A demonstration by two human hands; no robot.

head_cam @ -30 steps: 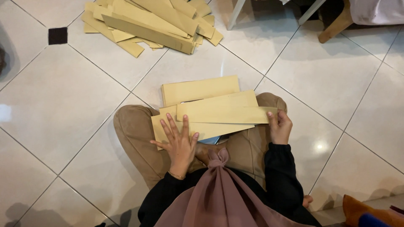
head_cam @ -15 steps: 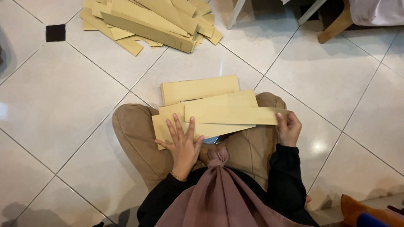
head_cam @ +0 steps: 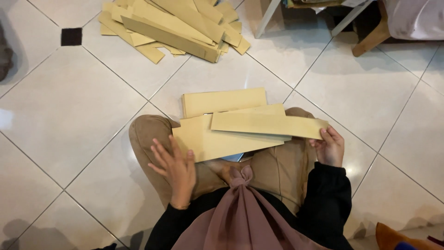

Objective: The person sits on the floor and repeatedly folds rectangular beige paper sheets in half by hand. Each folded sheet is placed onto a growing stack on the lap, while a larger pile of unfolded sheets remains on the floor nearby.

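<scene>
On a white tiled floor [head_cam: 69, 120], a far heap of tan cardboard strips [head_cam: 171, 28] lies beyond a smaller stack of flat tan cardboard pieces [head_cam: 222, 139] on the seated person's lap, the right hand [head_cam: 329, 148] gripping the top strip's [head_cam: 268, 125] end, the left hand [head_cam: 175, 169] open with fingers spread beside the stack.

A person seen from above wears a black long-sleeved top, its cuffs ending at the wrists of the left hand [head_cam: 178, 169] and the right hand [head_cam: 330, 147]. Both hands are bare, without gloves, and no rings or watch can be made out. A mauve-pink headscarf [head_cam: 243, 217] falls down the front, gathered into a small knot at its lower tip. Loose tan-brown trousers [head_cam: 277, 169] cover the legs, the cloth softly creased around the knees.
</scene>
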